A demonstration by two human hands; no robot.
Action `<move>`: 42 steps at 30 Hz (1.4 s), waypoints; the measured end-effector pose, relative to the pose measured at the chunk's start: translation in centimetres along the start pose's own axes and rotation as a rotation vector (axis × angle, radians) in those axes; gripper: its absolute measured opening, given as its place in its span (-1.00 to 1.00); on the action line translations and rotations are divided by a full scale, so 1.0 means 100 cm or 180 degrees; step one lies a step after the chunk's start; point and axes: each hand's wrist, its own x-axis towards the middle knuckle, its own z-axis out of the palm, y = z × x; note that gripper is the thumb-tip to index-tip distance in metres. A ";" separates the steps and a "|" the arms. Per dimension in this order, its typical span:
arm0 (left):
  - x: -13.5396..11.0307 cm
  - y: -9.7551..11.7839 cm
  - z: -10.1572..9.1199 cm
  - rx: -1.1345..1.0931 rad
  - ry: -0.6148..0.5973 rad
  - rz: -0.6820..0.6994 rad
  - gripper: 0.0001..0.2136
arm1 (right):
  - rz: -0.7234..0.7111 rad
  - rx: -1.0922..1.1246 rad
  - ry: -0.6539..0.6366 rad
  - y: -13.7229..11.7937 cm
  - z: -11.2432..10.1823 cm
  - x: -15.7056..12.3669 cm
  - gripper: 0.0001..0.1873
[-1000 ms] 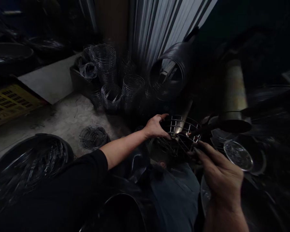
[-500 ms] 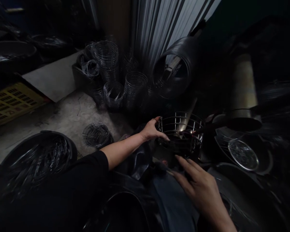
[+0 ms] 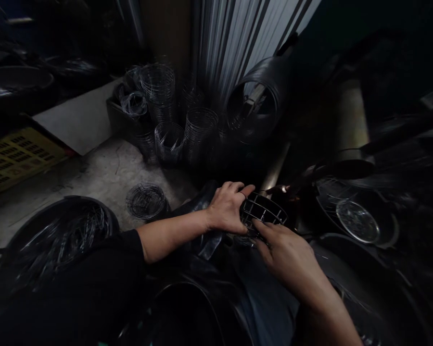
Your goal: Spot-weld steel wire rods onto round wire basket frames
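Observation:
My left hand (image 3: 226, 207) grips the left rim of a small round wire basket (image 3: 265, 211), tilted on its side just above my lap. My right hand (image 3: 286, 254) comes in from below, its fingertips curled onto the basket's near rim, so both hands hold it. A dark metal arm of a machine (image 3: 332, 169) ends just right of the basket, close to its far edge. A shiny round metal disc (image 3: 357, 220) lies to the right of that.
Stacks of finished wire baskets (image 3: 173, 120) stand at the back on the concrete floor. A single wire basket (image 3: 146, 201) lies on the floor near my left forearm. A black tub of wire pieces (image 3: 54, 240) sits at left, a yellow crate (image 3: 16, 156) beyond it.
The basket has come away from the machine tip, down and toward me, and tilted over. My right hand moved up from my lap and took hold of its near rim.

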 end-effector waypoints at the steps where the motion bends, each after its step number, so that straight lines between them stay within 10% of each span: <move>1: 0.002 0.001 0.001 0.0007 -0.0014 -0.0007 -0.08 | -0.0098 -0.0207 0.0084 0.000 0.002 -0.003 -0.65; 13: 0.034 0.009 0.011 -0.0081 -0.0009 -0.0022 -0.07 | -0.0510 0.0276 0.1434 0.035 0.012 -0.001 -0.76; 35: 0.084 0.006 0.010 0.0031 -0.0144 -0.0372 -0.14 | -0.0036 0.0246 0.1427 0.067 0.006 0.034 -0.73; 42: 0.096 0.004 0.011 0.0025 -0.0222 -0.0434 -0.16 | 0.0740 0.1316 0.1752 0.062 0.002 0.012 -0.68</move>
